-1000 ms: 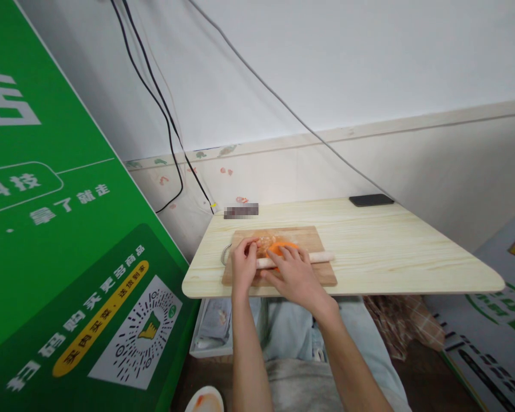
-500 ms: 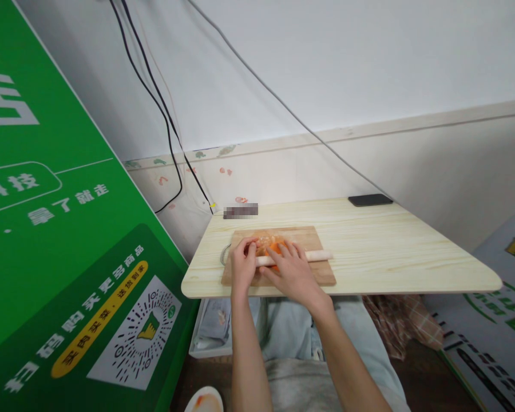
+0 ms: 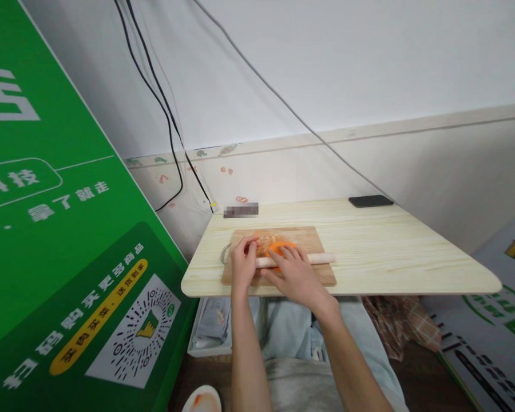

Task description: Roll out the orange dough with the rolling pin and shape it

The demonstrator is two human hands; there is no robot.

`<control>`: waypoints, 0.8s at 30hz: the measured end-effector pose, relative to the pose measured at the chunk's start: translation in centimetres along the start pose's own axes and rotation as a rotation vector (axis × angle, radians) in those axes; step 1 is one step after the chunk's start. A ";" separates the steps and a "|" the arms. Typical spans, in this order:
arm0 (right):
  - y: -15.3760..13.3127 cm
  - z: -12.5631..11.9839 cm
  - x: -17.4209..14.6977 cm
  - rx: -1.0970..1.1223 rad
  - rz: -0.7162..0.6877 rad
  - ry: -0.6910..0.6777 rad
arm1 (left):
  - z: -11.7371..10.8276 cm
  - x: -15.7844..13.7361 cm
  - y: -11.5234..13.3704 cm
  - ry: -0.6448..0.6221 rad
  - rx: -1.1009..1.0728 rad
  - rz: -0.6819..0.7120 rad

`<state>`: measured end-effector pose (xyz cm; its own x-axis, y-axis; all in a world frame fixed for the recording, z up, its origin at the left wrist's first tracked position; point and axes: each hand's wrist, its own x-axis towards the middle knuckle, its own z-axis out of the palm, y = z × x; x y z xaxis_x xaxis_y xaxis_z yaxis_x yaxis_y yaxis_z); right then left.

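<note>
A pale wooden rolling pin (image 3: 321, 258) lies across a wooden cutting board (image 3: 312, 236), its right end sticking out past my hand. Under and beyond it is a flat orange piece that looks like dough (image 3: 278, 247), partly hidden by my fingers. My left hand (image 3: 243, 260) is curled at the pin's left end, thumb and forefinger close together; that end disappears beneath the hand. Across the pin's middle rests my right hand (image 3: 292, 269), with fingers stretched and spread over the pin toward the orange piece.
Light scraps or flour (image 3: 269, 238) dust the board, which has a metal handle (image 3: 225, 253) at its left. A black phone (image 3: 371, 201) lies at the back of the table (image 3: 395, 252). Below are a white tray (image 3: 210, 347) and a stained white dish (image 3: 202, 399). A green panel (image 3: 77, 189) stands left.
My right hand and the rolling pin have shifted slightly to the right and toward me. More of the orange piece shows above my right fingers. My left hand has barely moved.
</note>
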<state>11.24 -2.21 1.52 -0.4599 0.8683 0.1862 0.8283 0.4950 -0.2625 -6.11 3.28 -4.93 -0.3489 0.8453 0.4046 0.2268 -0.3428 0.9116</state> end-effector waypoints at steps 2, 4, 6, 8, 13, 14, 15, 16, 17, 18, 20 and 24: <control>0.1 0.2 0.1 0.002 -0.001 0.020 | 0.0 0.0 -0.1 -0.004 0.002 0.007; 0.1 0.4 0.3 0.005 0.001 0.030 | 0.0 0.0 -0.1 -0.006 0.003 0.016; 0.1 0.5 0.5 0.007 0.005 0.029 | 0.0 0.1 -0.2 -0.004 0.000 0.019; 0.1 0.6 0.7 0.002 0.017 0.019 | 0.0 0.1 -0.2 -0.004 -0.007 0.015; -0.1 0.9 1.4 -0.030 0.079 0.006 | 0.0 0.2 -0.2 -0.003 -0.019 0.001; -0.1 0.9 1.4 -0.031 0.081 0.006 | 0.0 0.1 -0.2 -0.001 -0.020 -0.001; -0.1 0.8 1.4 -0.030 0.076 0.004 | 0.0 0.1 -0.2 0.000 -0.021 -0.003; -0.1 0.7 1.3 -0.027 0.066 -0.001 | 0.0 0.1 -0.2 0.001 -0.020 -0.004; -0.1 0.6 1.1 -0.023 0.056 -0.008 | 0.0 0.1 -0.2 0.002 -0.015 -0.003; -0.1 0.4 0.9 -0.018 0.047 -0.018 | 0.0 0.1 -0.2 0.003 -0.009 -0.001; -0.1 0.1 0.4 -0.004 0.033 -0.032 | 0.0 0.1 -0.2 0.003 0.004 0.008; -0.1 -0.5 -0.2 0.026 0.009 -0.037 | -0.1 0.1 -0.2 -0.002 0.012 0.019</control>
<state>11.43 -2.41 1.96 -0.4644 0.8731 0.1484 0.8241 0.4874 -0.2886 -6.24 3.36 -5.08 -0.3425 0.8395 0.4218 0.2443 -0.3539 0.9028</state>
